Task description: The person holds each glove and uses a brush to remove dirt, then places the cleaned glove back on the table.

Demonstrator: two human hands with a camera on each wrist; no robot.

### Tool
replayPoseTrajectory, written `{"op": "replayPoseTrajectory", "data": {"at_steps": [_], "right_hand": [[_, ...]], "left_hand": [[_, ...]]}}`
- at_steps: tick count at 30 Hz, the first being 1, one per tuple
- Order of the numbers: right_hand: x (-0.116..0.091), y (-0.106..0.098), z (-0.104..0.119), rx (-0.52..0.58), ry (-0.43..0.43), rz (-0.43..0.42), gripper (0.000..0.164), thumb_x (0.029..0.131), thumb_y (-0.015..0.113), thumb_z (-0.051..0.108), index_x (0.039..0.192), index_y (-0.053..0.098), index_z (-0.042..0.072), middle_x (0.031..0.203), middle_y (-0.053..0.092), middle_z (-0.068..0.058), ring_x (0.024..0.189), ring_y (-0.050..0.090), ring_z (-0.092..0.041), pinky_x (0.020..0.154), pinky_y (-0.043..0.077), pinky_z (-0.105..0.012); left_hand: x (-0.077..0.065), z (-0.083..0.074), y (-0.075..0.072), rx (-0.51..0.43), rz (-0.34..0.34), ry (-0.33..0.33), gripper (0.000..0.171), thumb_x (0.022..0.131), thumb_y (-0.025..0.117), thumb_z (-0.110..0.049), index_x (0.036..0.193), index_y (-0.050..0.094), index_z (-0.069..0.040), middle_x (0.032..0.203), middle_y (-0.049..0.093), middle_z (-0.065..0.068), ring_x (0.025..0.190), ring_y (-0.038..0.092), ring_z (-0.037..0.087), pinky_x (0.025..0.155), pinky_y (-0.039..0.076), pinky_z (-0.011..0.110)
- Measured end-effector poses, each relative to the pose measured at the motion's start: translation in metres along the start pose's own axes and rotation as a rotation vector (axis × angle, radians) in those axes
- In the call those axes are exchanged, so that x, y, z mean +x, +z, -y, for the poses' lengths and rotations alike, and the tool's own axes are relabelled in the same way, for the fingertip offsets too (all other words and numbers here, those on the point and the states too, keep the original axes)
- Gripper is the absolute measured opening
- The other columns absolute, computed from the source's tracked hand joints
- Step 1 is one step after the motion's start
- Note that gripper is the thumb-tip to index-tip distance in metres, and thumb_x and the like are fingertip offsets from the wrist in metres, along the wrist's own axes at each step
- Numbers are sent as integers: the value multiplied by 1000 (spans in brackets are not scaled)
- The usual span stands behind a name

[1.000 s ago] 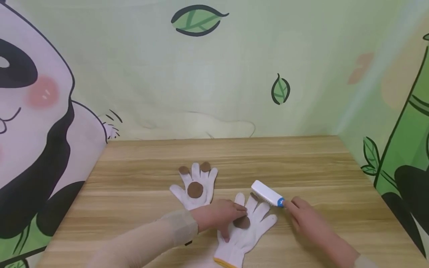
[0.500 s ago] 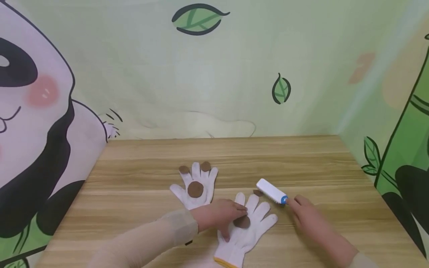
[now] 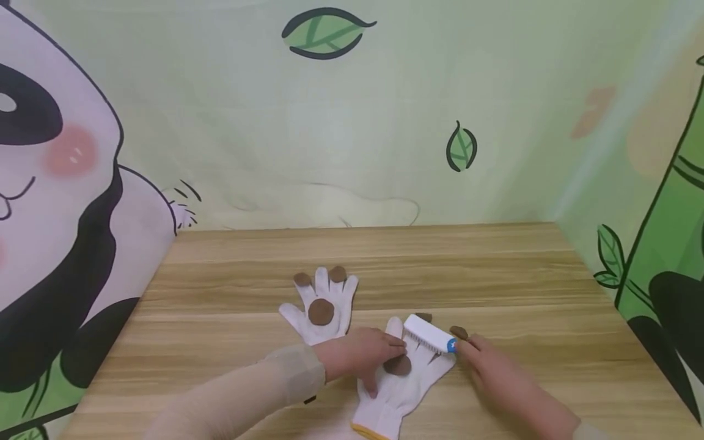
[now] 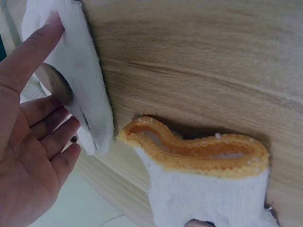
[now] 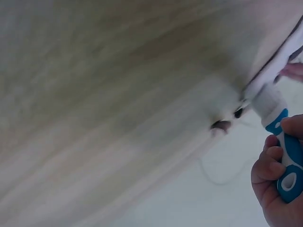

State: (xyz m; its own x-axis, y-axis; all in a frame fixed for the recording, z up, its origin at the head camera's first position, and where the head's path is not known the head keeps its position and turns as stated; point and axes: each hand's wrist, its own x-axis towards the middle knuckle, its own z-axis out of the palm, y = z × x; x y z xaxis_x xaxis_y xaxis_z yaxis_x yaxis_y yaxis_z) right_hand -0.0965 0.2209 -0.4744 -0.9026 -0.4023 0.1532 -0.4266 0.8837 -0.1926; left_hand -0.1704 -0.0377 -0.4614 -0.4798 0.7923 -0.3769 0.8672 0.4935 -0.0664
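Two white knit gloves lie on the table. My left hand (image 3: 360, 355) rests on the nearer glove (image 3: 404, 394), its fingers fairly straight, by a round brown patch (image 3: 398, 365) on the palm. In the left wrist view, thumb and fingertips touch the glove (image 4: 87, 80) on either side of that patch. My right hand (image 3: 503, 373) grips the blue-and-white handle (image 5: 291, 153) of a brush (image 3: 429, 333). Its bristles are down on the nearer glove's fingers. Just beyond those fingers are two loose brown pieces, one behind the brush (image 3: 423, 317) and one by my right fingertips.
The other glove (image 3: 316, 327) lies to the left, with a brown disc (image 3: 321, 311) on its palm and brown pieces (image 3: 337, 274) at two fingertips. Its orange cuff (image 4: 199, 153) shows in the left wrist view. A green printed backdrop (image 3: 247, 122) stands behind the wooden table (image 3: 247, 250).
The brush first moved off the fingertips, then back down and left onto the glove's fingers. The brown piece from a fingertip now lies beyond it; another shows at right. My left hand stayed put.
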Motion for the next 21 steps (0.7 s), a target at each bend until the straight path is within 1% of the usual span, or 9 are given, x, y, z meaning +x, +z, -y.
{"op": "replayPoseTrajectory", "data": {"at_steps": [4,7,9,11,14,16,18,20,21], "right_hand": [[3,4,-7,42,37,-30,17,95,67,7,109,66,15,80,46,8,67,37,-2,54,38,-20],[4,3,-12,86,53,-35,19,95,66,6,112,68,13,83,50,8,69,41,-1,56,43,-20],[6,2,-16,90,60,-66,22,93,66,2,114,68,9,84,53,6,71,45,-2,58,46,-23],[9,-1,-19,64,65,-119,23,90,69,-1,112,69,6,83,55,3,71,47,-4,59,48,-25],[13,-5,-20,-18,30,-177,25,85,73,-4,108,68,5,82,57,0,68,47,-6,55,47,-25],[13,-7,-16,-45,-3,-165,25,85,75,-2,107,68,7,81,57,0,66,45,-5,52,44,-21],[12,-6,-12,-56,-44,-131,25,86,75,1,107,67,10,81,55,2,64,42,-3,50,40,-18],[10,-4,-7,-52,-68,-95,24,87,75,3,107,66,12,81,52,4,64,38,-2,50,37,-17],[9,-3,-5,-50,-72,-94,24,87,76,3,106,65,13,81,50,4,64,37,-2,50,36,-17]], "left_hand": [[0,-1,1,-8,-1,2,95,70,92,-50,150,52,-19,156,52,-9,140,53,8,114,43,18],[0,-1,1,-14,0,5,95,70,92,-49,150,52,-18,156,52,-8,140,53,8,114,43,18],[0,-1,0,-17,2,4,95,70,92,-49,150,52,-18,156,52,-8,140,53,8,113,43,18],[-1,-1,0,-20,5,3,94,70,91,-49,150,52,-19,156,51,-8,140,53,8,113,43,18],[-3,0,-1,-27,13,-3,94,71,91,-49,150,52,-19,157,51,-9,140,53,8,113,43,18],[-4,0,0,-33,14,-9,94,70,92,-49,150,52,-19,157,51,-9,140,52,8,113,43,18],[-4,0,0,-35,13,-11,94,70,92,-48,150,52,-19,157,51,-9,141,52,8,113,43,18],[-3,0,0,-34,7,-10,94,70,92,-48,150,51,-19,157,51,-9,140,52,8,113,43,18],[-3,0,0,-31,5,-11,95,70,92,-48,150,51,-19,157,51,-9,140,52,8,113,43,18]]}}
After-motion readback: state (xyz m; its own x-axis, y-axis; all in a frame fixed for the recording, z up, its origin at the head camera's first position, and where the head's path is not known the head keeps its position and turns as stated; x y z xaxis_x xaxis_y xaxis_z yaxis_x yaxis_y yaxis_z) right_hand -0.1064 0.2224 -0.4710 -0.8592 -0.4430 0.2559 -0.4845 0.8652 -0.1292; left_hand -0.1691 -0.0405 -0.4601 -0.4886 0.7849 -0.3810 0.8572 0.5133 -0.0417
